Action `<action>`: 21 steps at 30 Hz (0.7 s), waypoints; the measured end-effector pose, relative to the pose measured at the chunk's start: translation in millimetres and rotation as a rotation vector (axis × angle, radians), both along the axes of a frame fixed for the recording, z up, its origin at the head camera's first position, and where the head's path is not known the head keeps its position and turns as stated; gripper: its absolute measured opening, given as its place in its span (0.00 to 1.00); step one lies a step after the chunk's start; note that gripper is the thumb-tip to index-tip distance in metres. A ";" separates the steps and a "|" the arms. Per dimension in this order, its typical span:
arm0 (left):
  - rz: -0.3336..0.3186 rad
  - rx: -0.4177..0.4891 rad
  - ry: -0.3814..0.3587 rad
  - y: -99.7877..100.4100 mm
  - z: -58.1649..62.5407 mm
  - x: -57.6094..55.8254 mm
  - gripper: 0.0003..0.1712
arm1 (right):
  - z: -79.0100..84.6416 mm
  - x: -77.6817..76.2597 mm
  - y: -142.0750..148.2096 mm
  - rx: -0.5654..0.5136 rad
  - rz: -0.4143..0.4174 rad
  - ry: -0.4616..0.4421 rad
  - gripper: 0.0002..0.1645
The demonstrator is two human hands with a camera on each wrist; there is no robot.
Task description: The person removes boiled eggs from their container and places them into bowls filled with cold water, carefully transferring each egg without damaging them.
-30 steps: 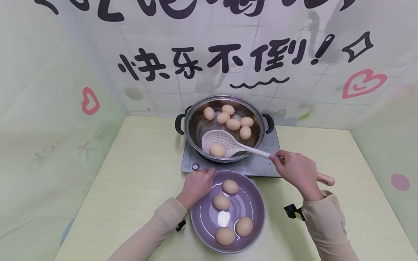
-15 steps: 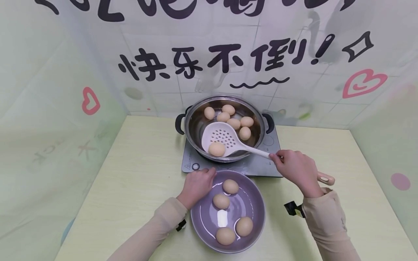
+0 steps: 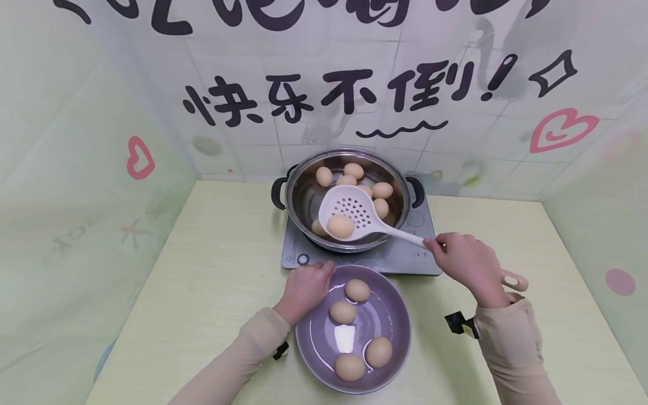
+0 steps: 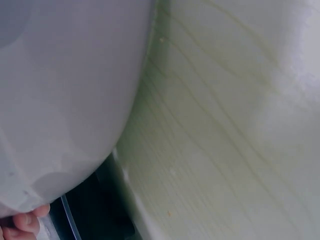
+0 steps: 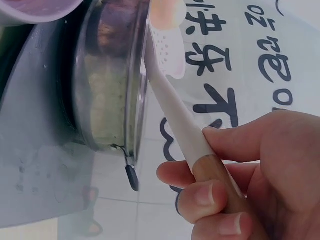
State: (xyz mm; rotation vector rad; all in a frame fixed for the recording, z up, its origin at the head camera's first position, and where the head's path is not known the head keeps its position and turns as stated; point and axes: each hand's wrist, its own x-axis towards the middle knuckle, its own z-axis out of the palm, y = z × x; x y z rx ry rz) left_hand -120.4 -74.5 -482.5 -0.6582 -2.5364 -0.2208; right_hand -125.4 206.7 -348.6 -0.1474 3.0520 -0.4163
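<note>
My right hand (image 3: pixel 468 264) grips the wooden handle of a white slotted spoon (image 5: pixel 172 107), thumb along the top and fingers curled beneath. One brown egg (image 3: pixel 341 226) rests in the spoon's perforated bowl, raised over the steel pot (image 3: pixel 304 216). Several more eggs (image 3: pixel 382 190) lie in the pot, some partly hidden behind the spoon. At the upper left of the purple bowl (image 3: pixel 402 326), my left hand (image 3: pixel 306 287) holds the rim; its fingertips (image 4: pixel 27 222) curl under the side in the left wrist view. Several eggs (image 3: pixel 343 313) sit inside this bowl.
The pot stands on a flat grey induction cooker (image 3: pixel 405 261) right behind the bowl. Black side handles (image 3: pixel 278 193) stick out from the pot. A pale wood-grain table (image 3: pixel 212 270) lies beneath, and a printed backdrop (image 3: pixel 324 129) rises behind and on both sides.
The slotted spoon with its egg has risen and shifted slightly right and back, uncovering another egg at the pot's front left. The right hand moved a little right; the left stayed on the bowl.
</note>
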 end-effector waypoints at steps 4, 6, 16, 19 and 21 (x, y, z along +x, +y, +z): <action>0.001 0.000 0.007 0.2 -0.2 0.1 0.11 | 7.2 5.3 5.3 -0.007 -0.002 -0.003 0.21; 0.003 -0.002 0.007 0.3 -0.4 0.0 0.11 | 10.8 9.5 7.8 -0.010 -0.001 0.002 0.21; -0.001 -0.001 0.006 0.7 -1.4 -0.5 0.11 | 23.1 40.3 20.6 -0.028 -0.022 0.030 0.24; -0.001 0.004 0.011 0.5 -1.8 -0.5 0.11 | 24.0 50.7 24.0 -0.029 -0.027 0.029 0.23; -0.002 0.007 0.015 0.4 -1.8 -0.5 0.11 | 23.7 57.9 26.4 -0.030 -0.029 0.017 0.23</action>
